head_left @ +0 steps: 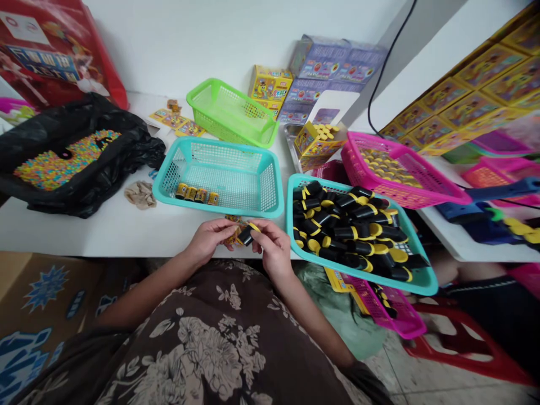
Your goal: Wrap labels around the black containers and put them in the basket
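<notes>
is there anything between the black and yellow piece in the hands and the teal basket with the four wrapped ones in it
Nothing visible. The black and yellow piece is pinched between left hand and right hand, just before the near rim of the teal basket.

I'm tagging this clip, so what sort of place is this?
Probably a small packing workbench for toys or sweets: a teal basket piled with black and yellow tubes, stacked printed boxes, and a black bag of colourful beads.

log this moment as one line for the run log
left hand: holds yellow sticker | right hand: holds black tube | middle teal basket: row of wrapped tubes | right teal basket: black tubes
</notes>
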A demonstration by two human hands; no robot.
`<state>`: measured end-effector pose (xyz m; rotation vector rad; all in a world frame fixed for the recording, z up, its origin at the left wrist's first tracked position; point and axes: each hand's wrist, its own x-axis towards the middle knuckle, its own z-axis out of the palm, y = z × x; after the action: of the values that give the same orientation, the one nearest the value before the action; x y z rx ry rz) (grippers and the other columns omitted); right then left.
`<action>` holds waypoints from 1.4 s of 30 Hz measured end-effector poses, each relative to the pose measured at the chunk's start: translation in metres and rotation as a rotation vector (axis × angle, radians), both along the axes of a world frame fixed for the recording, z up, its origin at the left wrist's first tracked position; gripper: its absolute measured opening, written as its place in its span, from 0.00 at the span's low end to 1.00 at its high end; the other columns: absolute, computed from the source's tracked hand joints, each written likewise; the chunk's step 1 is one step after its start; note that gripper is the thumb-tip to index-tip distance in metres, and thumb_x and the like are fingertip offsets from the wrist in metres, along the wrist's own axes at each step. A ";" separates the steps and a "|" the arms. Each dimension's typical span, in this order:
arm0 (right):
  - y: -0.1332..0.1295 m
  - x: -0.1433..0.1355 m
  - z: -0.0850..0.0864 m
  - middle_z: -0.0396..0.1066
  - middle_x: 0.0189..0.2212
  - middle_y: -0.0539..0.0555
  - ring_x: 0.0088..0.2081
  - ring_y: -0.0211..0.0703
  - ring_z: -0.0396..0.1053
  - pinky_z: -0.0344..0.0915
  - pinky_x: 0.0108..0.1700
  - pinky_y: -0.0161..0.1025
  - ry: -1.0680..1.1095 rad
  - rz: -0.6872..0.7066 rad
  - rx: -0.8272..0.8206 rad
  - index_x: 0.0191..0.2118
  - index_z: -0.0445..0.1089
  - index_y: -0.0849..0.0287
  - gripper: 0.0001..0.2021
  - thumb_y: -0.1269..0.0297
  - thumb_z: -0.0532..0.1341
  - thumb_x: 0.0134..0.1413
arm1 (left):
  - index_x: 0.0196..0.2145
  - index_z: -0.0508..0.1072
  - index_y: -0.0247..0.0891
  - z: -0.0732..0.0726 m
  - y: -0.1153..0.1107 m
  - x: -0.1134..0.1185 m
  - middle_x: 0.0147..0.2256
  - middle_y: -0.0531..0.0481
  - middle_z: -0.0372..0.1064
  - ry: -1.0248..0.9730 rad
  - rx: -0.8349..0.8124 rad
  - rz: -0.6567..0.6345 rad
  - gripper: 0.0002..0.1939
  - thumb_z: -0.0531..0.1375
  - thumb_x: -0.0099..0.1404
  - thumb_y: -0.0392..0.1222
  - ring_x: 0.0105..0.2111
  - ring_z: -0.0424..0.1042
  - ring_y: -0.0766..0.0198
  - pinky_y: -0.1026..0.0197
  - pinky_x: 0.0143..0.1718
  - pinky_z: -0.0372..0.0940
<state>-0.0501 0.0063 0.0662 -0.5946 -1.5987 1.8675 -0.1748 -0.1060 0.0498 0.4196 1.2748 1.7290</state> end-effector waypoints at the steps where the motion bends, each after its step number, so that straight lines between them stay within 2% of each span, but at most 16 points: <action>1: 0.001 0.000 -0.001 0.70 0.24 0.46 0.19 0.32 0.59 0.57 0.20 0.33 0.007 0.007 -0.017 0.37 0.77 0.53 0.08 0.62 0.66 0.49 | 0.35 0.80 0.33 0.000 -0.001 0.000 0.31 0.45 0.76 0.005 0.005 0.007 0.18 0.72 0.50 0.49 0.28 0.73 0.63 0.63 0.24 0.67; 6: 0.004 -0.005 -0.001 0.65 0.18 0.44 0.17 0.32 0.58 0.51 0.19 0.32 0.031 -0.052 -0.110 0.35 0.75 0.56 0.08 0.61 0.65 0.49 | 0.35 0.80 0.32 0.000 -0.002 0.000 0.32 0.44 0.76 0.002 0.054 -0.027 0.17 0.71 0.51 0.48 0.31 0.73 0.61 0.61 0.27 0.70; 10: 0.004 -0.006 0.000 0.64 0.17 0.44 0.17 0.32 0.58 0.51 0.19 0.32 0.002 -0.037 -0.112 0.35 0.73 0.57 0.08 0.60 0.65 0.49 | 0.36 0.80 0.32 -0.001 0.000 0.001 0.32 0.44 0.77 -0.007 0.075 -0.041 0.17 0.71 0.52 0.48 0.30 0.73 0.62 0.60 0.28 0.70; 15: 0.001 -0.005 0.000 0.67 0.21 0.45 0.18 0.31 0.59 0.56 0.20 0.33 -0.010 -0.120 0.014 0.35 0.72 0.56 0.08 0.60 0.66 0.49 | 0.36 0.80 0.33 -0.002 0.002 0.003 0.29 0.44 0.77 -0.063 0.080 -0.062 0.17 0.71 0.53 0.48 0.26 0.74 0.62 0.59 0.29 0.70; 19: -0.004 -0.003 -0.002 0.70 0.27 0.48 0.21 0.33 0.63 0.62 0.23 0.33 -0.045 -0.176 0.215 0.37 0.71 0.56 0.10 0.60 0.66 0.50 | 0.36 0.80 0.33 -0.001 0.002 0.005 0.30 0.45 0.77 -0.100 0.084 -0.049 0.18 0.72 0.51 0.48 0.28 0.75 0.60 0.57 0.31 0.70; 21: -0.006 -0.003 -0.004 0.71 0.28 0.48 0.23 0.34 0.65 0.64 0.25 0.34 -0.065 -0.179 0.311 0.37 0.71 0.57 0.10 0.60 0.67 0.50 | 0.37 0.80 0.33 -0.001 0.002 0.007 0.30 0.46 0.76 -0.119 0.090 -0.052 0.19 0.73 0.50 0.48 0.27 0.74 0.61 0.57 0.31 0.69; 23: -0.007 -0.002 -0.006 0.71 0.27 0.48 0.23 0.35 0.66 0.65 0.25 0.35 -0.065 -0.148 0.338 0.36 0.71 0.57 0.10 0.59 0.67 0.50 | 0.37 0.80 0.34 -0.001 0.003 0.008 0.30 0.47 0.76 -0.144 0.088 -0.047 0.20 0.73 0.49 0.48 0.27 0.73 0.62 0.58 0.31 0.68; 27: -0.008 -0.003 -0.011 0.69 0.24 0.46 0.21 0.35 0.66 0.66 0.25 0.35 -0.007 -0.055 0.222 0.34 0.68 0.56 0.10 0.59 0.68 0.50 | 0.34 0.78 0.34 0.001 0.004 0.010 0.30 0.50 0.75 -0.178 0.073 0.035 0.19 0.74 0.48 0.47 0.29 0.72 0.66 0.62 0.33 0.66; 31: -0.007 -0.004 -0.015 0.67 0.23 0.45 0.20 0.33 0.63 0.63 0.22 0.33 0.016 -0.029 0.229 0.33 0.68 0.55 0.11 0.60 0.70 0.48 | 0.28 0.73 0.34 0.002 0.005 0.011 0.25 0.53 0.71 -0.203 0.078 0.073 0.18 0.74 0.49 0.47 0.25 0.68 0.69 0.66 0.28 0.62; 34: -0.007 -0.003 -0.014 0.68 0.25 0.46 0.20 0.32 0.63 0.64 0.20 0.33 0.043 0.028 0.174 0.32 0.68 0.55 0.12 0.60 0.71 0.46 | 0.27 0.71 0.34 0.003 0.003 0.012 0.24 0.53 0.70 -0.217 0.080 0.046 0.19 0.73 0.49 0.49 0.24 0.68 0.68 0.66 0.27 0.62; 37: -0.006 -0.002 -0.009 0.70 0.26 0.46 0.21 0.34 0.66 0.67 0.21 0.35 0.068 0.052 0.074 0.31 0.68 0.55 0.13 0.59 0.72 0.45 | 0.30 0.72 0.34 0.005 -0.001 0.012 0.28 0.51 0.72 -0.230 0.120 -0.042 0.19 0.72 0.51 0.50 0.26 0.71 0.65 0.62 0.30 0.65; 39: -0.005 -0.001 -0.007 0.69 0.25 0.46 0.21 0.35 0.66 0.68 0.22 0.36 0.061 0.051 0.047 0.31 0.68 0.54 0.13 0.59 0.72 0.45 | 0.32 0.73 0.34 0.007 -0.002 0.012 0.30 0.50 0.73 -0.212 0.147 -0.081 0.17 0.73 0.51 0.46 0.28 0.72 0.64 0.61 0.32 0.66; 42: -0.005 -0.001 -0.007 0.70 0.24 0.46 0.20 0.33 0.64 0.64 0.21 0.34 0.054 0.031 0.024 0.29 0.68 0.55 0.12 0.61 0.72 0.44 | 0.31 0.73 0.34 0.007 -0.003 0.012 0.32 0.50 0.73 -0.194 0.143 -0.073 0.14 0.73 0.50 0.40 0.29 0.72 0.65 0.62 0.31 0.66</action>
<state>-0.0506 0.0011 0.0588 -0.5071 -1.6022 1.8683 -0.1633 -0.1089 0.0569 0.3657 0.9902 1.7594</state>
